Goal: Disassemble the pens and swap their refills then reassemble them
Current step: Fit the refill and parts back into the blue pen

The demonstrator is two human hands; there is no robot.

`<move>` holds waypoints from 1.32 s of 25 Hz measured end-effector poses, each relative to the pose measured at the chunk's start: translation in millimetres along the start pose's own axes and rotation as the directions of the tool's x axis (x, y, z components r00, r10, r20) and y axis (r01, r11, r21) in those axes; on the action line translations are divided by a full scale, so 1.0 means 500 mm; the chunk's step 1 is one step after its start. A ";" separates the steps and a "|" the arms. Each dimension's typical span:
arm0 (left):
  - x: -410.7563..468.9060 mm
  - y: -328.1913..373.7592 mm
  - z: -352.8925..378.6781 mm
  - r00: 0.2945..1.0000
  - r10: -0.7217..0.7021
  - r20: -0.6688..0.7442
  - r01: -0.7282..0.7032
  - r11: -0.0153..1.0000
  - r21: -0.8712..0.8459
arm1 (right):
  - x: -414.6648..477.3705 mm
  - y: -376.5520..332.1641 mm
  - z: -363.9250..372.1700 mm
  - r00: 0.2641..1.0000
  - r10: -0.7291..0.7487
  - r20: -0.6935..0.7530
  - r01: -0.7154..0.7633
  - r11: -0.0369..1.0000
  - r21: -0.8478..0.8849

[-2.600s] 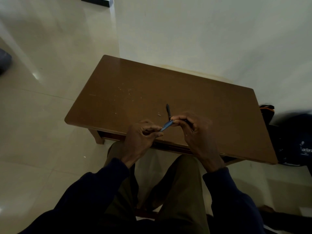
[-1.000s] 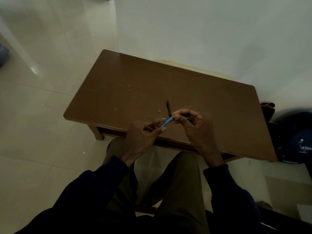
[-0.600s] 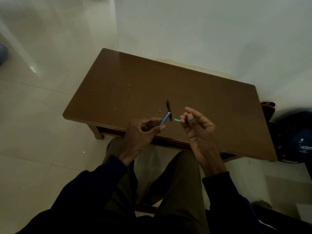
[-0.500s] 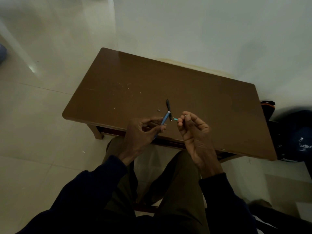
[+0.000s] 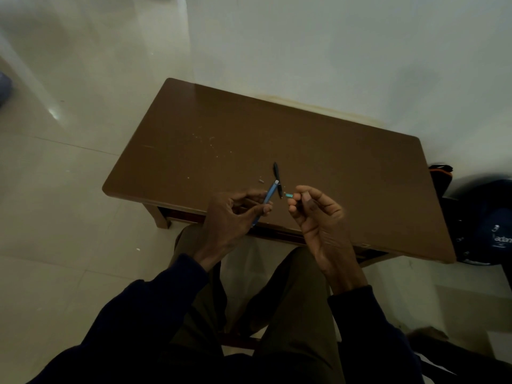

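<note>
My left hand [image 5: 230, 214] grips the barrel of a blue pen [image 5: 268, 198], which slants up to the right over the table's near edge. My right hand [image 5: 313, 214] pinches a small teal end piece [image 5: 289, 195] of that pen between thumb and fingertips, a short gap away from the barrel's upper end. A black pen [image 5: 277, 177] lies on the brown table [image 5: 221, 151] just beyond both hands. A tiny pale part [image 5: 260, 179] sits on the table left of the black pen.
The low table stands against a white wall, with tiled floor to the left. A dark bag [image 5: 482, 225] and an orange-trimmed object [image 5: 441, 176] lie by the table's right end. My knees are under the table's near edge.
The blue pen came apart: my right hand pulled a small teal piece off the barrel and drew it to the right, while my left hand kept the barrel.
</note>
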State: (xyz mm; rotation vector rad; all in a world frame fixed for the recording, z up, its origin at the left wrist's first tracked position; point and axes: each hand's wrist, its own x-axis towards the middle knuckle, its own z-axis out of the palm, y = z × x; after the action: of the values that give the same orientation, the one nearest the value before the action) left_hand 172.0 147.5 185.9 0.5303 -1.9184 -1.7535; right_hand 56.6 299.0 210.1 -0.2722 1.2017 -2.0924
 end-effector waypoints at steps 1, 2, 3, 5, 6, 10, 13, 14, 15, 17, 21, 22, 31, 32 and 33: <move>0.000 -0.002 0.000 1.000 0.002 -0.004 -0.002 1.000 0.008 | -0.002 0.002 -0.003 1.000 -0.003 -0.008 0.002 1.000 -0.019; 0.001 -0.004 -0.001 1.000 0.002 -0.008 -0.002 1.000 0.015 | -0.004 0.003 -0.006 1.000 -0.006 -0.015 0.006 0.999 -0.039; 0.001 -0.006 -0.001 1.000 0.001 -0.011 0.000 1.000 0.018 | -0.005 0.002 -0.008 1.000 -0.013 -0.020 0.012 0.998 -0.058; -0.001 -0.006 -0.002 1.000 -0.005 -0.011 0.005 1.000 0.007 | -0.005 0.000 -0.007 0.999 -0.036 -0.022 0.034 0.994 -0.104; -0.002 -0.005 -0.002 1.000 -0.006 -0.012 0.006 1.000 0.004 | -0.003 -0.002 -0.005 0.999 -0.051 -0.019 0.048 0.991 -0.125; -0.002 -0.003 0.000 1.000 -0.013 -0.018 0.013 1.000 0.010 | 0.008 -0.022 0.014 0.989 -0.146 0.016 0.146 0.968 -0.207; -0.001 -0.004 0.001 1.000 -0.017 -0.024 0.018 0.999 0.028 | 0.017 -0.035 0.029 0.978 -0.200 0.065 0.210 0.918 -0.337; -0.002 -0.003 0.002 1.000 -0.020 -0.024 0.021 0.999 0.036 | 0.020 -0.036 0.031 0.974 -0.215 0.074 0.227 0.884 -0.408; -0.003 -0.001 0.002 0.999 -0.020 -0.025 0.021 0.999 0.045 | 0.024 -0.035 0.033 0.970 -0.229 0.077 0.238 0.849 -0.471; -0.004 0.003 0.002 0.999 -0.011 -0.031 0.013 0.998 0.065 | 0.028 -0.034 0.036 0.968 -0.237 0.084 0.245 0.814 -0.526; -0.003 0.007 -0.002 0.999 -0.004 -0.039 0.008 0.996 0.085 | 0.028 -0.035 0.042 0.958 -0.254 0.131 0.282 0.767 -0.576; -0.004 0.007 -0.003 0.999 -0.003 -0.040 0.007 0.996 0.092 | 0.029 -0.035 0.041 0.954 -0.266 0.137 0.294 0.753 -0.589; -0.006 0.012 -0.003 0.999 0.012 -0.042 -0.007 0.992 0.126 | 0.037 -0.034 0.030 0.941 -0.286 0.182 0.333 0.671 -0.662; -0.006 0.013 -0.003 0.999 0.010 -0.044 -0.004 0.992 0.129 | 0.037 -0.034 0.029 0.937 -0.291 0.193 0.342 0.656 -0.673; -0.006 0.013 -0.003 0.999 0.008 -0.047 -0.002 0.991 0.137 | 0.037 -0.034 0.028 0.933 -0.296 0.205 0.352 0.634 -0.688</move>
State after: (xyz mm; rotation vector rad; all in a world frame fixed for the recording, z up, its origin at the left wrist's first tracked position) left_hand 175.7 148.7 192.1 0.6097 -2.0144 -1.6001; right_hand 41.8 282.7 229.1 -0.9875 2.0173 -1.7501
